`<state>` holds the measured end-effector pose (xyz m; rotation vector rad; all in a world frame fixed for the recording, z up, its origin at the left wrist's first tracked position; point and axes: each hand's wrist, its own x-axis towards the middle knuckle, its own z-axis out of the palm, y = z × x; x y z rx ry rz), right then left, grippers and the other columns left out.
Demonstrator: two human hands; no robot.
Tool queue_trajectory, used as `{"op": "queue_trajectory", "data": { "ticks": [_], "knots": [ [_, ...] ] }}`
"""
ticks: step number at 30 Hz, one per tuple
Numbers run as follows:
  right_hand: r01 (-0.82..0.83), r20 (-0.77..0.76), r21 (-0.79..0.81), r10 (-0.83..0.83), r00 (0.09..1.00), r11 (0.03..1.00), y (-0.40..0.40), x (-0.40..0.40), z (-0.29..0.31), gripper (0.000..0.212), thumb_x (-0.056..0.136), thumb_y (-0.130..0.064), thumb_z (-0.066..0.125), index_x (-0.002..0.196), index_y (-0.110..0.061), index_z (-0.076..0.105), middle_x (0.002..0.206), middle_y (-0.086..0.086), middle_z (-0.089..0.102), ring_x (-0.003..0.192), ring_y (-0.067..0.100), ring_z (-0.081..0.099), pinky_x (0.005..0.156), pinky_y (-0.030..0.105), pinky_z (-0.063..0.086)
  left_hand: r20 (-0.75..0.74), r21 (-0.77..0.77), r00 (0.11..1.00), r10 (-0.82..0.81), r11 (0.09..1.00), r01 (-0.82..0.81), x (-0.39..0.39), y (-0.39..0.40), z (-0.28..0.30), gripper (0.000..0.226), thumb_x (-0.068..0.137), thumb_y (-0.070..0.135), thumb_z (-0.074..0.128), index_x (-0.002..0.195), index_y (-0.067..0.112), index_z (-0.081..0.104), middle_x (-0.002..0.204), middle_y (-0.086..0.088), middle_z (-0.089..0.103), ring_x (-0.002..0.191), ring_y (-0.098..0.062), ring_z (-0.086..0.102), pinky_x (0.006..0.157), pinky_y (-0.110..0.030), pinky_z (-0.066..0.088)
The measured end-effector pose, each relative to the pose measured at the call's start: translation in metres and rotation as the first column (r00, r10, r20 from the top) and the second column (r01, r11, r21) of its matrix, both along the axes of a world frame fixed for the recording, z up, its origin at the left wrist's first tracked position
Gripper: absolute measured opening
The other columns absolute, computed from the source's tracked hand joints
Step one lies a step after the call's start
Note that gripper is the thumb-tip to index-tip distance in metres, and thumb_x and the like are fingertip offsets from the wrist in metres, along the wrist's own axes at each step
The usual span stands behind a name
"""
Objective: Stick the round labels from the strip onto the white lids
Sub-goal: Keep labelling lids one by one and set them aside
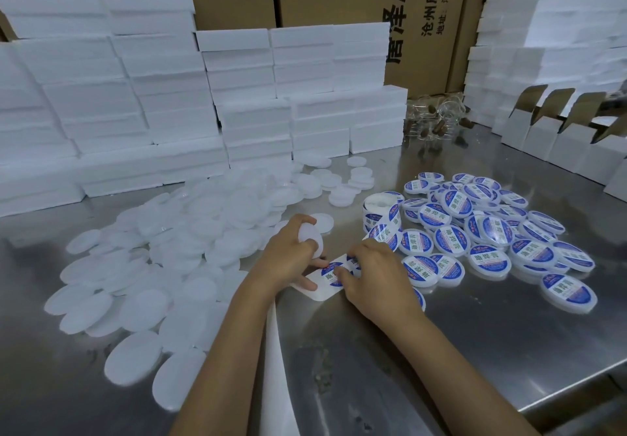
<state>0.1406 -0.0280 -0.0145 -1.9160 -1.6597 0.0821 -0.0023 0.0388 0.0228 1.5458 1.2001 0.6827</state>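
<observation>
the left hand (288,252) grips a white lid (310,237) while the right hand (369,273) pinches a round label (330,274) on the strip (319,291).

Labels, strip and lids on the steel table

We saw a heap of plain white lids (190,232) spread flat and overlapping across the left of the table, round and shallow, with a few more lying singly behind it. One bare lid (310,236) stood tilted on edge above the strip. The strip (325,274) ran from a roll (381,213) standing near the middle, forward and down over the table's near edge as blank white backing (278,367). A round blue-and-white label (330,274) with printed characters sat on it. To the right we saw a loose pile of labelled lids (492,232), labels up, many overlapping.
</observation>
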Motion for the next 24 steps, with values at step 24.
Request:
{"op": "queue_trajectory", "data": {
  "ticks": [24],
  "knots": [
    [-0.082,-0.280,0.041,0.090,0.956,0.996,-0.007,-0.001,0.009,0.011,0.085,-0.020,0.072,0.087,-0.024,0.062,0.083,-0.016,0.063,0.082,0.005,0.059,0.060,0.012,0.036,0.218,0.104,0.975,-0.052,0.994,0.030,0.009,0.007,-0.017,0.048,0.100,-0.002,0.043,0.116,0.042,0.056,0.092,-0.006,0.077,0.083,-0.027,0.076,0.079,-0.038,0.062]
  ]
}}
